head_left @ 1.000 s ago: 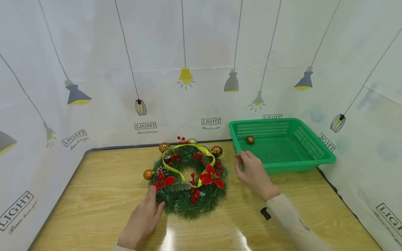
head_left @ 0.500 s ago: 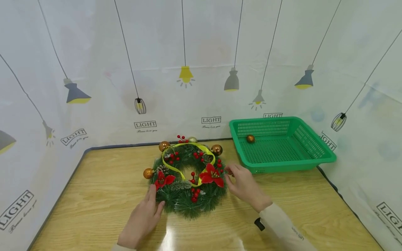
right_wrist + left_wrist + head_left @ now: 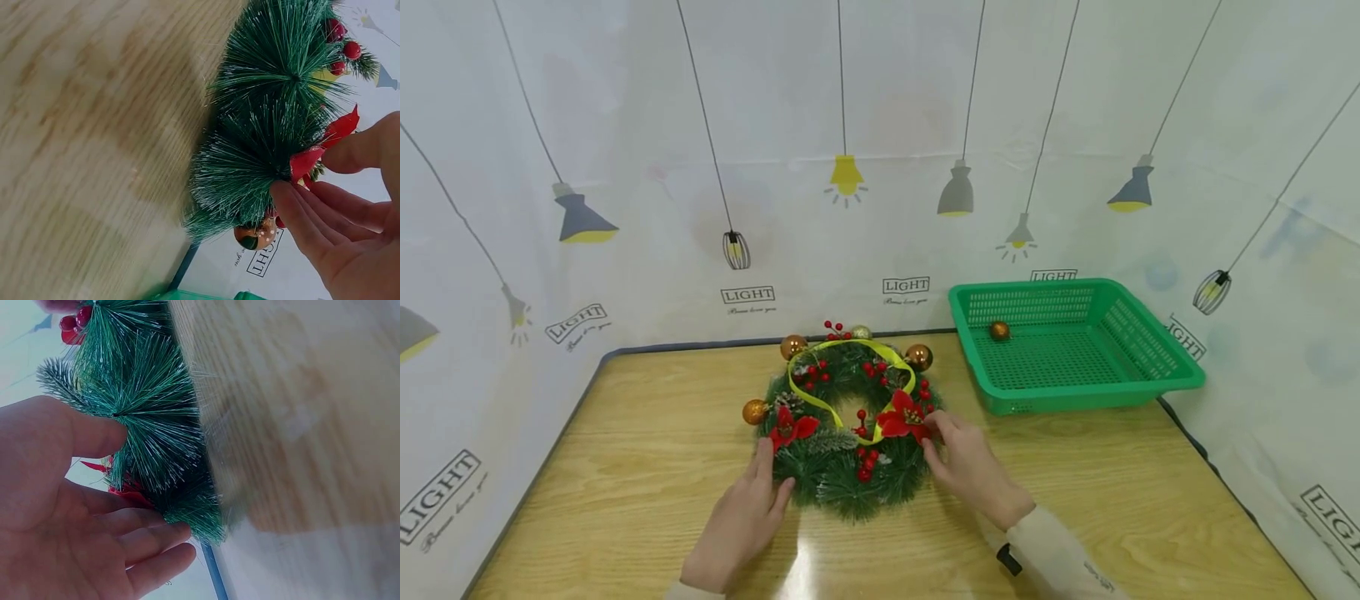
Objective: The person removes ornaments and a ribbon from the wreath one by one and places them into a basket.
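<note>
A green artificial Christmas wreath [image 3: 857, 487] lies on the table, trimmed with red berries, poinsettias, baubles and a loop of yellow ribbon [image 3: 812, 404]. At its near left edge rests my left hand [image 3: 741, 517], thumb and fingers loosely spread against the pine needles below the left red poinsettia [image 3: 792, 427]. My right hand [image 3: 973, 471] is at the right side, where thumb and fingertips pinch a petal of the right red poinsettia [image 3: 901, 417]. In the right wrist view that petal [image 3: 305, 164] shows between the thumb and forefinger.
Behind and to the right stands a green plastic basket [image 3: 1078, 392] with one orange bauble [image 3: 999, 330] inside. A white cloth wall [image 3: 647, 208] printed with lamps encloses the wooden table [image 3: 625, 500] at the back and sides.
My right hand has moved left and nearer from beside the basket to the right poinsettia, its fingers coming onto a petal. My left hand has stayed at the wreath's edge.
</note>
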### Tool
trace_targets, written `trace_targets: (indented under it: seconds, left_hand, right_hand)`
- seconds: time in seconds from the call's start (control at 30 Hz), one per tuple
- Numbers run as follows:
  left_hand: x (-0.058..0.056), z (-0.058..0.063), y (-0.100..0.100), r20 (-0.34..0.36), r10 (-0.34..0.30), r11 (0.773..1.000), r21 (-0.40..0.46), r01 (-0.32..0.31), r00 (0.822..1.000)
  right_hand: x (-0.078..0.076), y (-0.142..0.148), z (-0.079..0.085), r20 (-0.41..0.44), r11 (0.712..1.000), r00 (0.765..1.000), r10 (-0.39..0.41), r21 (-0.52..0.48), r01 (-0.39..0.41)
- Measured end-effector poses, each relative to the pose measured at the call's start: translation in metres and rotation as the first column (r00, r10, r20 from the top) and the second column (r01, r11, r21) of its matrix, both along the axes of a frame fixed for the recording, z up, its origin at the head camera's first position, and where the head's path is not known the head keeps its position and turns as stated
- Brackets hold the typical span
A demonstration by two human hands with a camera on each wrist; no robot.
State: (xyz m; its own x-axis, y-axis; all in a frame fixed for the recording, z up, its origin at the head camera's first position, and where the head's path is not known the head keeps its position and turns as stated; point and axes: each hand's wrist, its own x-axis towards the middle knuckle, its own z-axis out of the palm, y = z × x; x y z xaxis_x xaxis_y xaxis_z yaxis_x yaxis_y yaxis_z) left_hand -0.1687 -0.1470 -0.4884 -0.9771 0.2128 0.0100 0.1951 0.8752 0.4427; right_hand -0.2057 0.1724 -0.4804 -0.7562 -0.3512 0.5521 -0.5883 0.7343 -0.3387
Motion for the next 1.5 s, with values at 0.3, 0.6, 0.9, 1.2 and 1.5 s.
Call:
trace_targets:
  seconds: [0.3, 0.6, 0.9, 1.2, 1.5]
  left_hand:
    - [-0.004, 0.002, 0.000, 0.022, 0.012, 0.999, 0.031, -0.013, 1.000]
    - [-0.017, 0.005, -0.015, 0.049, -0.008, 0.997, 0.077, 0.004, 0.999]
    - [-0.033, 0.012, -0.026, 0.186, 0.007, 0.988, 0.149, -0.035, 0.982]
    - [-0.044, 0.018, -0.032, 0.140, -0.034, 0.993, 0.114, 0.018, 0.990]
    - [-0.052, 0.017, -0.037, 0.158, -0.039, 0.994, 0.108, 0.022, 0.987]
  right_hand:
    - [0.004, -0.002, 0.000, 0.032, 1.000, 0.999, -0.012, 0.007, 0.012]
    - [0.016, -0.010, 0.000, 0.034, 0.999, 0.999, 0.036, -0.007, -0.036]
    - [0.022, -0.016, -0.003, 0.010, 0.999, 0.999, 0.053, 0.002, -0.053]
    - [0.029, -0.019, -0.002, 0.047, 0.987, 0.985, 0.163, -0.001, -0.163]
    - [0.041, -0.029, -0.001, 0.052, 0.979, 0.978, 0.201, 0.034, -0.203]
